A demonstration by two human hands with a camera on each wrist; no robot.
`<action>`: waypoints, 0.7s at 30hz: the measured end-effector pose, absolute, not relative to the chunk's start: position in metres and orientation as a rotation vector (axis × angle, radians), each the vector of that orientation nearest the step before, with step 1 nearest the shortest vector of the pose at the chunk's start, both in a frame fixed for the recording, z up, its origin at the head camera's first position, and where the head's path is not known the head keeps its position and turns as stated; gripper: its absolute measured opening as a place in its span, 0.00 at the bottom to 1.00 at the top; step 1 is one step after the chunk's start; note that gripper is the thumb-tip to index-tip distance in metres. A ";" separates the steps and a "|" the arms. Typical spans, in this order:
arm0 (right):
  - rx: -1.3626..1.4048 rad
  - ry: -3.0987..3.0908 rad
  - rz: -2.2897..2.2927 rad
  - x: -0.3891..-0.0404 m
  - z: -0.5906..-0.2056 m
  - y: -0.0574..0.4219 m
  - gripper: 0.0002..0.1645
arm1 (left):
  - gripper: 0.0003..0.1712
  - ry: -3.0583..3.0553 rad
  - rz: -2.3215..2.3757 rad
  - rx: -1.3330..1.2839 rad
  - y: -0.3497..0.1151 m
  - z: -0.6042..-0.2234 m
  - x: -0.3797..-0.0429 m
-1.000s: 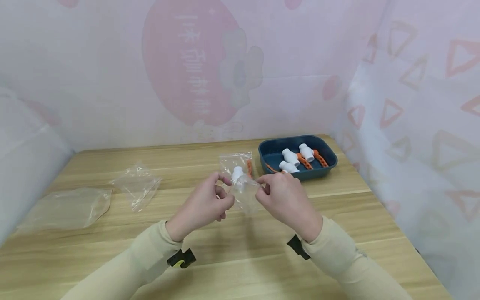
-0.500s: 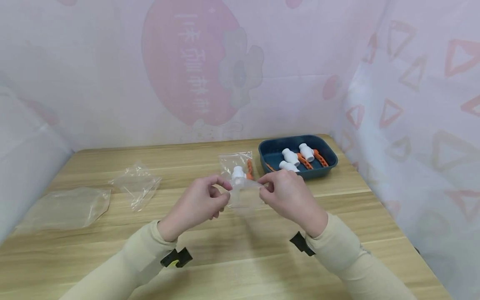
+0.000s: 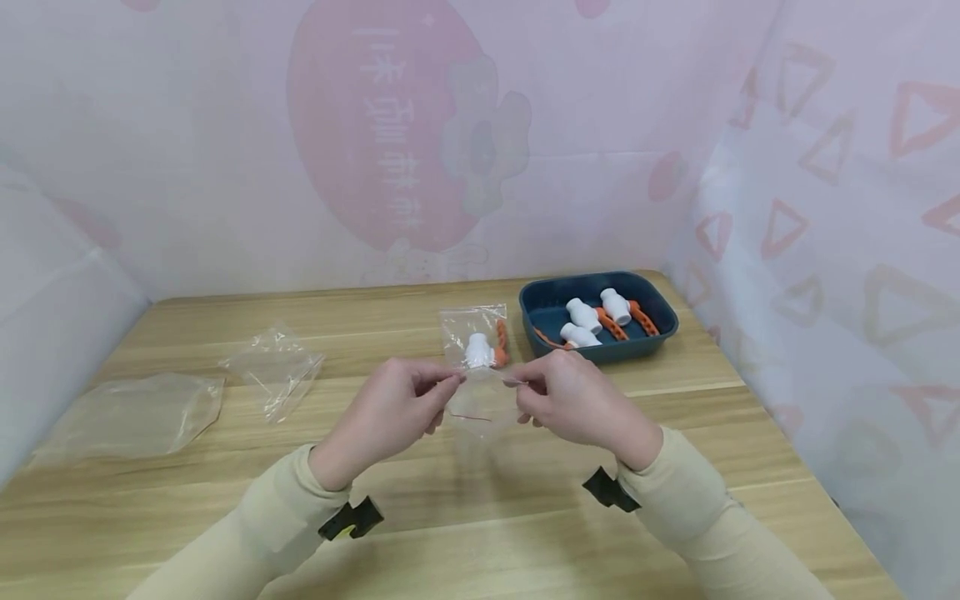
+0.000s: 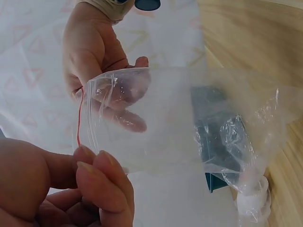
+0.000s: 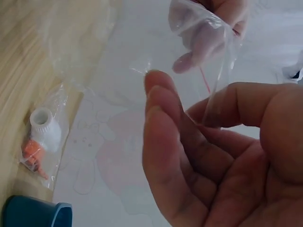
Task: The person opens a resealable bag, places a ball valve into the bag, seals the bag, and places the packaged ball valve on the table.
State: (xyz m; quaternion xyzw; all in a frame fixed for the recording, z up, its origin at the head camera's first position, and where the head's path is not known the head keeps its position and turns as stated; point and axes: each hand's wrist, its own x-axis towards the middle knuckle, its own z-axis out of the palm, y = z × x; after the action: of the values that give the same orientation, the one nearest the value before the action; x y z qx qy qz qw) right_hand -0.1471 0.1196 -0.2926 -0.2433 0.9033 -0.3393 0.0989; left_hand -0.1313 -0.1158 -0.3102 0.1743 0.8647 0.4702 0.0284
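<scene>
A clear zip-lock bag [image 3: 480,398] with a thin red line along its mouth is held up between both hands. My left hand [image 3: 397,406] pinches one corner of the mouth between thumb and fingers, as the left wrist view shows close up. The opposite corner is pinched by my right hand [image 3: 581,402]. Seen from the left wrist, the bag [image 4: 165,118] looks flat, with nothing visible inside. Just beyond it on the table lies a white ball valve [image 3: 478,351] with an orange handle, sealed in a clear bag of its own.
A dark blue tray [image 3: 607,353] at the back right holds several white valves [image 3: 583,315] with orange handles. On the left lie a crumpled clear bag [image 3: 276,367] and a larger flat clear bag [image 3: 135,414]. Printed cloth surrounds the wooden table [image 3: 450,533].
The hands have shifted slightly and spread the bag's mouth straight between them. Its red line now shows plainly. My left thumb and fingers have closed together on the corner.
</scene>
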 end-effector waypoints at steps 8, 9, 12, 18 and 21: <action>-0.690 2.628 -1.062 -0.164 -0.283 0.137 0.16 | 0.09 2.691 1.439 0.483 -0.113 -0.311 -0.133; -0.672 2.648 -1.047 -0.168 -0.280 0.142 0.16 | 0.07 2.689 1.445 0.468 -0.113 -0.310 -0.133; -0.597 2.724 -0.979 -0.183 -0.272 0.159 0.15 | 0.06 2.673 1.467 0.431 -0.113 -0.309 -0.134; -0.466 2.864 -0.686 -0.230 -0.271 0.198 0.15 | 0.08 2.605 1.542 0.351 -0.112 -0.309 -0.135; -0.482 2.909 -0.488 -0.255 -0.282 0.217 0.21 | 0.10 2.575 1.590 0.356 -0.113 -0.310 -0.136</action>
State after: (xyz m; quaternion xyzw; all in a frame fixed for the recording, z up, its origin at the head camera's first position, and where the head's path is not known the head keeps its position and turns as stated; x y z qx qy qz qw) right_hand -0.2546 0.2172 -0.2815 -0.1608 0.9705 -0.1627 0.0765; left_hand -0.1360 -0.1127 -0.3100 0.1165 0.8441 0.5212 0.0473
